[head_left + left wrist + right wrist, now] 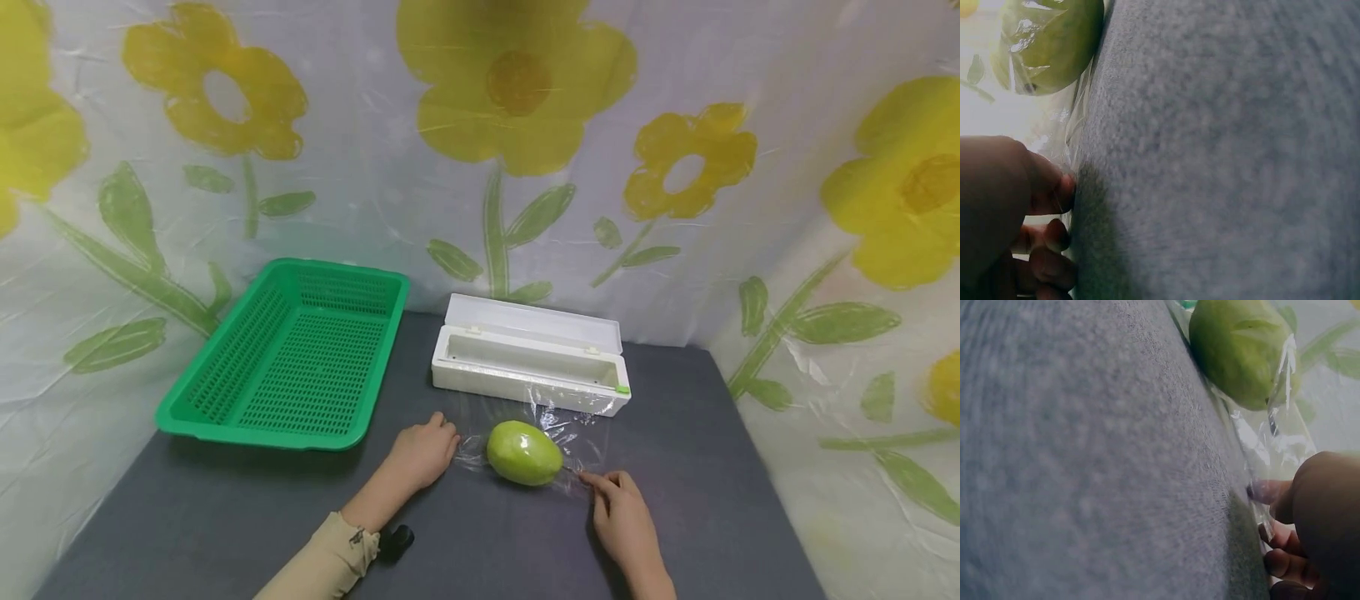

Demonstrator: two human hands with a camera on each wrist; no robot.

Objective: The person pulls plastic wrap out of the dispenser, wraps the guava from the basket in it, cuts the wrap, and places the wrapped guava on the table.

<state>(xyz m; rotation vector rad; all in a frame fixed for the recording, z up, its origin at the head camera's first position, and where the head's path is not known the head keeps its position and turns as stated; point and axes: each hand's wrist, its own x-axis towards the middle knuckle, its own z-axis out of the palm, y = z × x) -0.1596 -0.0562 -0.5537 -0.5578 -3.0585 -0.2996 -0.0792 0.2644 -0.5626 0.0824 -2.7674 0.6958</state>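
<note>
A smooth green oval fruit point(524, 452), mango-like, lies on the grey table with clear plastic wrap point(588, 429) over it. The wrap stretches toward the white wrap box point(525, 387) behind. Left of the fruit, my left hand point(423, 454) pinches the wrap's edge; the left wrist view shows film gathered at the thumb point(1060, 194). On the other side, my right hand point(624, 512) holds the wrap's near right corner between thumb and fingers. Creased film runs from the fruit point(1244, 356) down to those fingers point(1282, 540) in the right wrist view.
The wrap box's lid point(532, 323) stands raised at the back, and a small green piece point(622, 389) sits at its right end. A green slotted basket point(360, 417) stands at the left. Flower-printed sheeting point(360, 217) hangs behind and beside the table.
</note>
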